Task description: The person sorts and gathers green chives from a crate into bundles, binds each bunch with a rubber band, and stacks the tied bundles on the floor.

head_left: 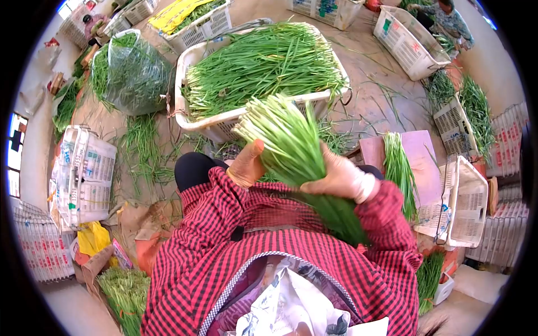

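A thick bundle of green stalks with pale ends (291,140) is held over the lap, its pale ends pointing up and left. My right hand (339,175) is wrapped round the bundle's middle, thumb across the front. At the bundle's left side, my left hand (246,163) is raised with its thumb up; its fingers are partly hidden, and I cannot tell if they grip the stalks. Just beyond the hands is a white crate (224,120) heaped with green stalks (263,67). To the right, a smaller bunch (397,168) lies on a pink board (421,162).
A plastic bag of greens (137,75) stands at the upper left. White crates (87,173) (409,45) stand at both sides. Loose stalks (140,140) litter the floor. One person (448,22) sits at the upper right, another (95,25) at the upper left.
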